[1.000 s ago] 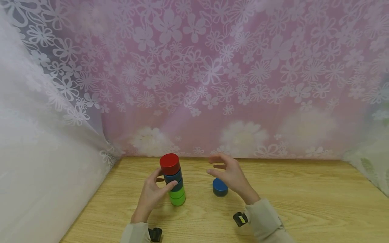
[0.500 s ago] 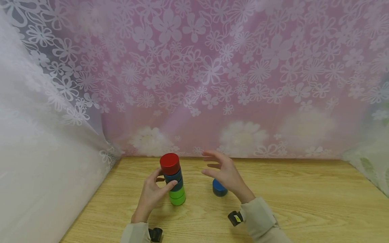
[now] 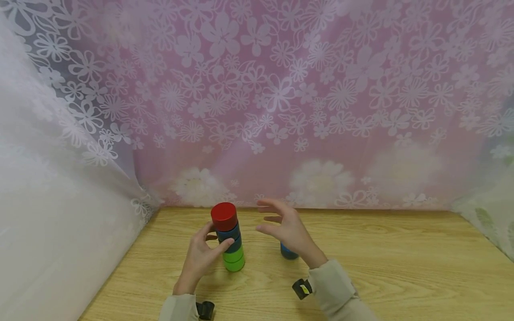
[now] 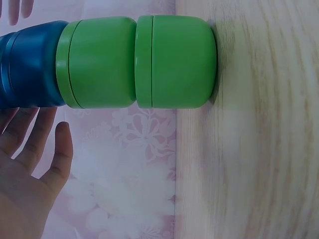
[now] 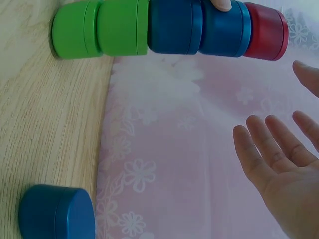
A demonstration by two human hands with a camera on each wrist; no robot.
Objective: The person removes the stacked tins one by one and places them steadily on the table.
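A tower of small round lidded tins stands on the wooden table, slightly uneven. At its base are two green tins (image 4: pixel 174 62), above them two blue tins (image 5: pixel 177 26), and on top a red tin (image 3: pixel 224 217). My left hand (image 3: pixel 201 254) grips the blue part from the left, its thumb across the front and its fingers round the back; the little finger is free in the left wrist view. My right hand (image 3: pixel 287 229) hovers to the right of the tower with fingers spread and holds nothing. Below it a single blue tin (image 5: pixel 55 211) stands on the table, partly hidden in the head view.
The wood-grain table (image 3: pixel 401 263) reaches back to a pink floral curtain (image 3: pixel 257 111). A pale sheet (image 3: pixel 60 214) hangs along the left side, and another curtain closes the right. Black wrist cameras (image 3: pixel 302 289) sit at both cuffs.
My right hand has moved left towards the tower, passing over the single blue tin and covering more of it. The left hand and the tower stay where they were.
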